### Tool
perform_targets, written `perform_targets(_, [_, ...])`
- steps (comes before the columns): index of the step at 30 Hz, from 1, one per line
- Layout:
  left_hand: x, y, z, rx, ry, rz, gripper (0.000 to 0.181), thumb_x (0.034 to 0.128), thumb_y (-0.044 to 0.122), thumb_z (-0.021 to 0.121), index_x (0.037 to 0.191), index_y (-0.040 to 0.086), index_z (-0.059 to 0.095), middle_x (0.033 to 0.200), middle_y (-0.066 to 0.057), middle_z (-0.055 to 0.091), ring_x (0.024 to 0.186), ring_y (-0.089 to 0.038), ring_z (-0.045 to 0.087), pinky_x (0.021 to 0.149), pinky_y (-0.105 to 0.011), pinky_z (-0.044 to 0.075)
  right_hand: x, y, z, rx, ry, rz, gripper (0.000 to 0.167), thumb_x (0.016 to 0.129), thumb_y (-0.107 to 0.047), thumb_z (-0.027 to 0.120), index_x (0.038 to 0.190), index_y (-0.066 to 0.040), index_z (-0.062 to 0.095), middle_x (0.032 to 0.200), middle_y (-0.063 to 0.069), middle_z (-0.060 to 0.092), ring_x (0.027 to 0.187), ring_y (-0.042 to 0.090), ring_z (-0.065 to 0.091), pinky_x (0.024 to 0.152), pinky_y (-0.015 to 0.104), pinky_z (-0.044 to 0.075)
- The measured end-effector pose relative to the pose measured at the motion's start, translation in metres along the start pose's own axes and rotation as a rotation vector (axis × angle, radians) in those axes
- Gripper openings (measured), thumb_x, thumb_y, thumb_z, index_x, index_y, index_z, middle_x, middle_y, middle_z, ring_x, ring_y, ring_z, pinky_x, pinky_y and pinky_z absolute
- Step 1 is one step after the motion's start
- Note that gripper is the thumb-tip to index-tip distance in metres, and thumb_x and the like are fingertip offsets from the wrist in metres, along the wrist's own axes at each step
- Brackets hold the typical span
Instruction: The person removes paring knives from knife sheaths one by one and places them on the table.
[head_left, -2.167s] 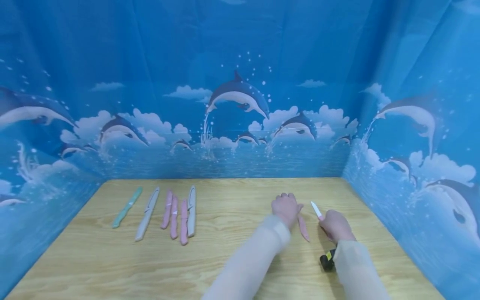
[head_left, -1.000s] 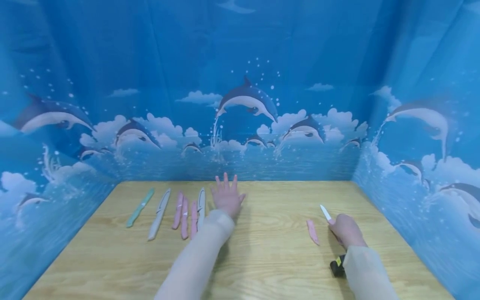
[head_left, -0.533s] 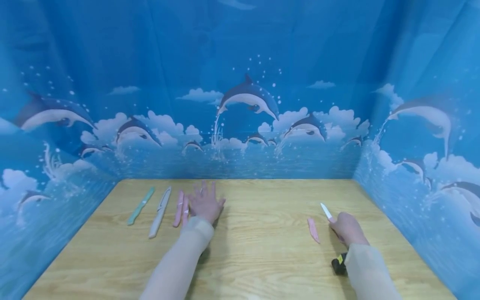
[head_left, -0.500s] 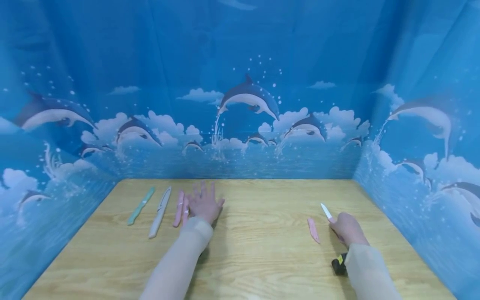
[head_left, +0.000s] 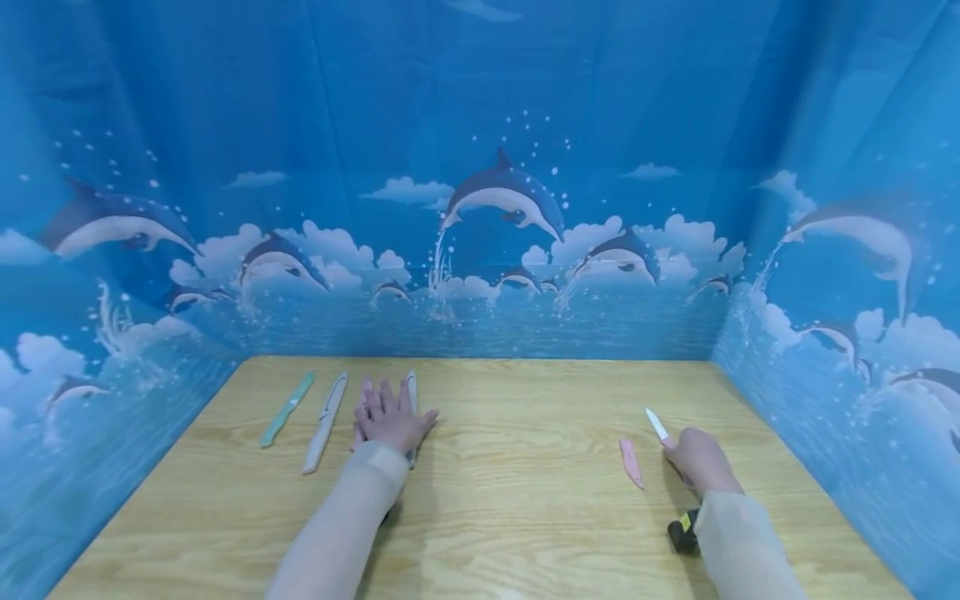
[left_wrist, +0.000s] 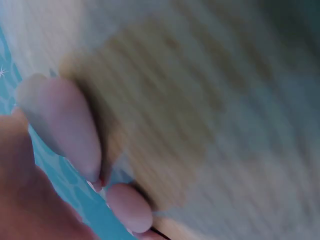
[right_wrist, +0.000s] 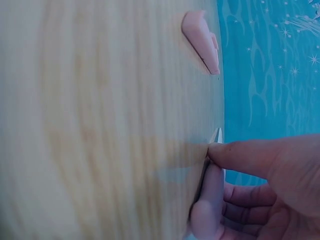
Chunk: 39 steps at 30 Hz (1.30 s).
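My right hand (head_left: 705, 462) grips a small pink-handled knife, its bare white blade (head_left: 657, 425) pointing away from me. To its left lies a pink knife sheath (head_left: 631, 463); the right wrist view also shows this sheath (right_wrist: 201, 40) and the gripped knife's handle (right_wrist: 207, 205). At the left, my left hand (head_left: 393, 423) is spread with fingers straight over a group of pink knives (head_left: 365, 392), mostly hidden beneath it. A light grey knife (head_left: 412, 387) shows partly at that hand's right side. Handle ends (left_wrist: 70, 125) appear blurred in the left wrist view; contact is unclear.
Left of the left hand lie a grey sheathed knife (head_left: 324, 427) and a green knife (head_left: 287, 410). A black device with a yellow label (head_left: 682, 532) is at the right wrist. Blue dolphin-print curtains (head_left: 480, 317) border the wooden table (head_left: 517, 500).
My left hand has left the pink sheath at the right and moved across to the left-side knives, shifting further left over them. The right hand keeps holding its knife in nearly the same place.
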<state>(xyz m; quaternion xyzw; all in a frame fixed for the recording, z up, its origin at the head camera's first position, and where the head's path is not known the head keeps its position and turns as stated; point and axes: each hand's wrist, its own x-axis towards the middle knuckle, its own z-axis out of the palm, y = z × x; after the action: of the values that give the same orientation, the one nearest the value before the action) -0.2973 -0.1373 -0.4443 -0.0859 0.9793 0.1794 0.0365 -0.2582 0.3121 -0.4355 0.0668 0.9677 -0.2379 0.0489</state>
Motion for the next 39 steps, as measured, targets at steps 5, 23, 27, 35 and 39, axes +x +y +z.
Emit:
perform_targets(5, [-0.008, 0.001, -0.004, 0.004, -0.038, -0.004, 0.093, 0.0939, 0.062, 0.045, 0.155, 0.009, 0.0, 0.16, -0.023, -0.009, 0.146, -0.043, -0.012, 0.114, -0.066, -0.004, 0.002, 0.0, -0.002, -0.009, 0.007, -0.01, 0.034, 0.097, -0.021, 0.049, 0.07, -0.001, 0.054, 0.059, 0.007, 0.051, 0.047, 0.015, 0.046, 0.05, 0.03, 0.042])
perform_targets(23, [-0.019, 0.011, -0.004, 0.121, -0.066, -0.02, 0.092, 0.0961, 0.059, 0.044, 0.152, -0.005, 0.009, 0.16, -0.025, 0.004, 0.147, -0.044, -0.004, 0.118, -0.06, 0.001, 0.001, 0.001, -0.001, -0.004, -0.013, 0.013, 0.034, 0.098, -0.021, 0.049, 0.07, -0.002, 0.054, 0.049, -0.001, 0.045, 0.041, 0.009, 0.04, 0.042, 0.024, 0.038])
perform_targets(27, [-0.023, 0.016, -0.005, 0.137, -0.075, -0.024, 0.087, 0.0976, 0.053, 0.046, 0.15, -0.009, 0.013, 0.159, -0.026, 0.008, 0.147, -0.043, -0.004, 0.119, -0.059, 0.001, 0.0, 0.002, -0.001, -0.013, -0.009, 0.01, 0.035, 0.098, -0.023, 0.048, 0.071, -0.002, 0.053, 0.048, -0.002, 0.043, 0.04, 0.009, 0.039, 0.042, 0.024, 0.038])
perform_targets(35, [-0.024, 0.017, -0.007, 0.147, -0.114, -0.025, 0.064, 0.1009, 0.027, 0.042, 0.145, -0.015, 0.022, 0.156, -0.031, 0.011, 0.147, -0.044, -0.005, 0.119, -0.057, -0.003, -0.001, 0.002, 0.0, -0.008, -0.019, 0.005, 0.033, 0.098, -0.022, 0.05, 0.071, -0.002, 0.054, 0.049, -0.001, 0.045, 0.041, 0.01, 0.04, 0.043, 0.025, 0.039])
perform_targets(39, [-0.018, 0.018, -0.003, 0.287, -0.144, -0.005, 0.048, 0.1005, 0.015, 0.035, 0.141, -0.011, 0.037, 0.156, -0.029, 0.015, 0.147, -0.045, 0.0, 0.119, -0.057, 0.002, 0.0, 0.003, 0.0, -0.007, -0.022, -0.006, 0.031, 0.096, -0.02, 0.051, 0.072, -0.001, 0.055, 0.052, 0.002, 0.048, 0.042, 0.011, 0.042, 0.044, 0.027, 0.041])
